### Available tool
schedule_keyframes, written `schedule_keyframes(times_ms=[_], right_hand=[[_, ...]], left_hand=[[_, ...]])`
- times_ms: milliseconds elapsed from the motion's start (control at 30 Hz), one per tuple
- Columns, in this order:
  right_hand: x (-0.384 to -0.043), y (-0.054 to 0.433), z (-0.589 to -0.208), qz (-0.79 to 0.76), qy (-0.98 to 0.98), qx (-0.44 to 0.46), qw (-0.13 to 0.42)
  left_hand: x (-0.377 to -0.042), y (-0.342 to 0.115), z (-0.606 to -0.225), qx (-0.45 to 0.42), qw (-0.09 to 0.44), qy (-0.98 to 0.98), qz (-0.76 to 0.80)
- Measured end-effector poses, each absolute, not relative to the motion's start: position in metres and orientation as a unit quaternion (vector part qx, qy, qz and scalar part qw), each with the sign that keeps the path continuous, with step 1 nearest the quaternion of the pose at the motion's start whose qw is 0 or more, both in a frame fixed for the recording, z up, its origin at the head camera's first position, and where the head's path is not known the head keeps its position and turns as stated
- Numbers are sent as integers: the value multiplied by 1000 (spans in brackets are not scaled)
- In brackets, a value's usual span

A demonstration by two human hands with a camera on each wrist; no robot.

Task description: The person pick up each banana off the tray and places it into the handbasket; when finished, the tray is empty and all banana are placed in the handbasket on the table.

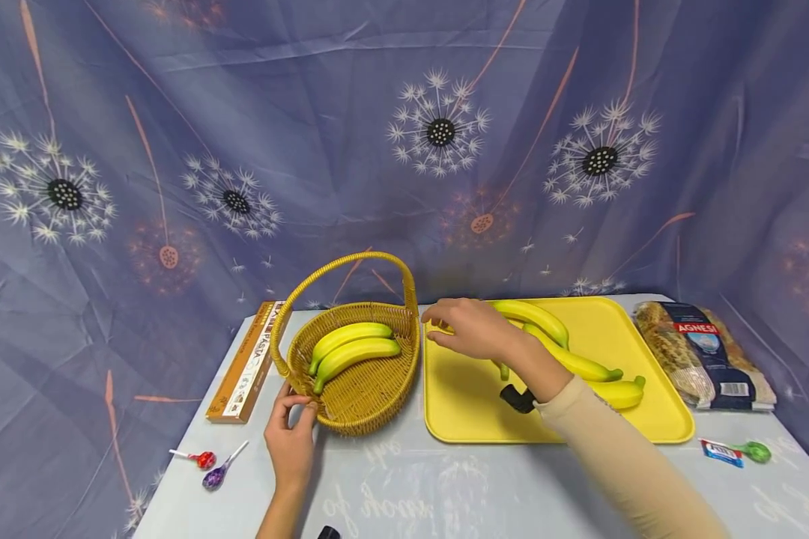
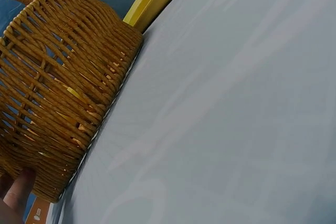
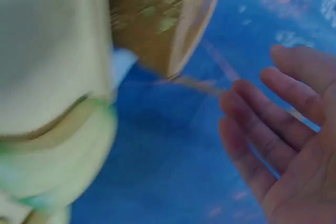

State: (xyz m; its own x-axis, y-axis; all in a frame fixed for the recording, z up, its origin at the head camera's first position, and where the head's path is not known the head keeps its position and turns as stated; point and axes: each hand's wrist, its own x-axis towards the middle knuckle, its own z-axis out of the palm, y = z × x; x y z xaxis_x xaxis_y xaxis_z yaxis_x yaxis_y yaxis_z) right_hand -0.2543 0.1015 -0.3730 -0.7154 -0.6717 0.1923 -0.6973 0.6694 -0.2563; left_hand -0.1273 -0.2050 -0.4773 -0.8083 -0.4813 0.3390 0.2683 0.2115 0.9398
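Trainee: State the basket position.

Instructor: The wicker basket [image 1: 376, 391] stands upright on the bench [image 1: 445, 490], its arched handle raised. All clock positions are read in the head view. Two bananas [image 1: 355, 357] lie side by side inside it, stretching from 1 o'clock toward 8 o'clock.

Trainee: State of the left hand?

Instructor: The left hand [image 1: 290, 438] is at the basket's 7 to 8 o'clock. Its fingers are curled and grip the rim, with a fingertip against the outer wall in the left wrist view.

Trainee: And the right hand?

Instructor: The right hand [image 1: 472, 327] is raised over the near-basket edge of the tray, at the basket's 2 o'clock. Fingers are loosely extended and spread; nothing is held.

Trainee: List the remaining items.

Instructor: The yellow tray [image 1: 613, 322] sits at the basket's 3 o'clock. It carries further bananas [image 1: 580, 363], partly covered by the forearm. A pasta bag [image 1: 711, 359] lies at the tray's 3 o'clock; a green lollipop [image 1: 755, 451] and a small wrapped sweet [image 1: 721, 453] at its 4 o'clock. A pasta box [image 1: 246, 367] lies at the basket's 9 o'clock, red [image 1: 205, 460] and purple lollipops at 8 o'clock.
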Motion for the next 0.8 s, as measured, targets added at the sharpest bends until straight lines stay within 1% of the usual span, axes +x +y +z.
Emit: schedule_keyframes(times_ms=[233,400,633,800], right_hand=[[-281,147,-414,157,-936,315,15],[-293,168,-436,132,-942,308,6],[-294,179,-444,131,-937,322,-28],[-292,180,-445,121,-934,335,-24]], left_hand=[[-127,-207,-479,71,303,-716,-625],[-127,-207,-480,70,296,-708,-637],[-126,-206,-479,70,298,-712,-632],[-126,-205,-478,68,298,-713,-631]])
